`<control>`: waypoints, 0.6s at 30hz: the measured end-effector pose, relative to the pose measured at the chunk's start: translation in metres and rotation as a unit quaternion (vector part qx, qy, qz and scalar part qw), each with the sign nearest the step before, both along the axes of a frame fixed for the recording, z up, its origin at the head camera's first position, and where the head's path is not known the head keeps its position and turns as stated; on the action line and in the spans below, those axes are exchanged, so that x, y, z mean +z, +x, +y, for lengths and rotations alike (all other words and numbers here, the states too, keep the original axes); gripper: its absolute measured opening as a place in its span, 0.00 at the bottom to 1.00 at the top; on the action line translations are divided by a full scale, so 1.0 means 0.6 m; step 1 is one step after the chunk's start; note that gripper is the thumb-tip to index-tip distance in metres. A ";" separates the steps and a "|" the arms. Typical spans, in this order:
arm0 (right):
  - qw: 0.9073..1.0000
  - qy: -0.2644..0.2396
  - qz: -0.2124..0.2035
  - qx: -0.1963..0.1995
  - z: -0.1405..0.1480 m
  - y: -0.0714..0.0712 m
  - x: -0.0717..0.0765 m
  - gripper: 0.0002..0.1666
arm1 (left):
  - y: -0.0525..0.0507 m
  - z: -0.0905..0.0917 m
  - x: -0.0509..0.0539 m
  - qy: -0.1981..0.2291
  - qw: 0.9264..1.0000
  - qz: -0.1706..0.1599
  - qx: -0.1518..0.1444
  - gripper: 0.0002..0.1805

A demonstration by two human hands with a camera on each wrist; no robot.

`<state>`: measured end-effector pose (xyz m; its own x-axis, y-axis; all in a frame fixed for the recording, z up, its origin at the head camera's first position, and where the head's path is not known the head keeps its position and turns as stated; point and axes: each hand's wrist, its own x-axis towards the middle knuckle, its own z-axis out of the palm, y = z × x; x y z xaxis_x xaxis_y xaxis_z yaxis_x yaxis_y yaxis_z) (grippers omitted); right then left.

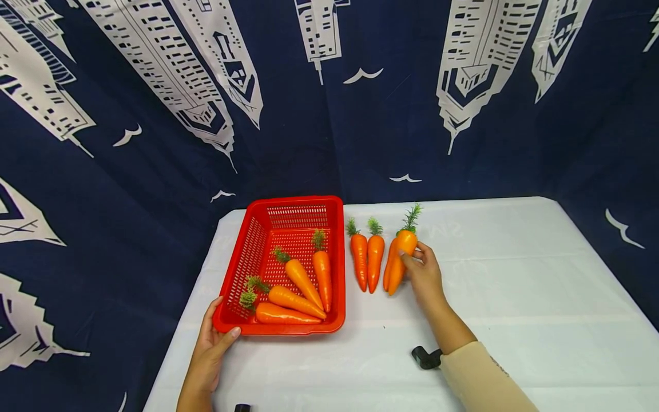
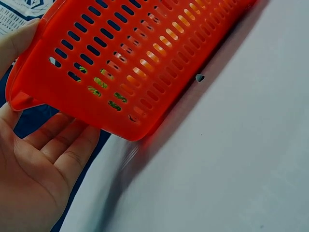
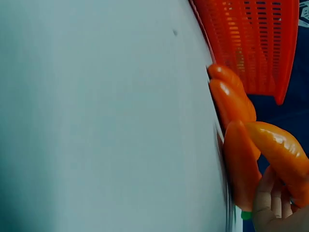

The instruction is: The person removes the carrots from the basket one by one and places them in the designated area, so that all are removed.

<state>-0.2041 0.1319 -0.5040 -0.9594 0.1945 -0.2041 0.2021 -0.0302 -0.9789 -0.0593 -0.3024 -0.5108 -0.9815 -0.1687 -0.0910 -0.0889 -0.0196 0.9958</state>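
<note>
A red plastic basket [image 1: 283,223] with slotted walls holds several orange carrots with green tops, one of them a carrot [image 1: 322,274] along its right side. My left hand [image 1: 211,349] grips the near left corner, thumb on the rim and fingers along the outer side [image 2: 34,169]. To the basket's right, my right hand [image 1: 424,277] pinches a lighter orange carrot [image 1: 405,245] with its leafy top pointing away. Partly behind that one is another carrot [image 1: 388,269]. Two more, a carrot [image 1: 358,263] and its neighbour carrot [image 1: 376,257], lie side by side next to the basket.
A white cloth [image 1: 535,297] covers the table. Dark blue fabric [image 1: 329,143] printed with white buildings and birds hangs behind it. A black object [image 1: 426,358] lies by the right forearm, and another black piece [image 1: 242,408] shows at the bottom edge.
</note>
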 end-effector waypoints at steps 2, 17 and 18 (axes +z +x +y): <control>1.000 0.001 -0.005 0.003 0.005 -0.004 -0.002 0.38 | 0.000 0.000 0.000 0.000 1.000 0.000 -0.001 0.46; 0.998 0.027 -0.046 0.017 0.042 -0.027 -0.011 0.43 | 0.000 0.000 -0.002 0.003 1.000 0.007 0.000 0.46; 0.998 0.028 -0.050 0.017 0.043 -0.028 -0.012 0.43 | 0.000 0.000 -0.003 0.004 1.000 0.009 -0.001 0.46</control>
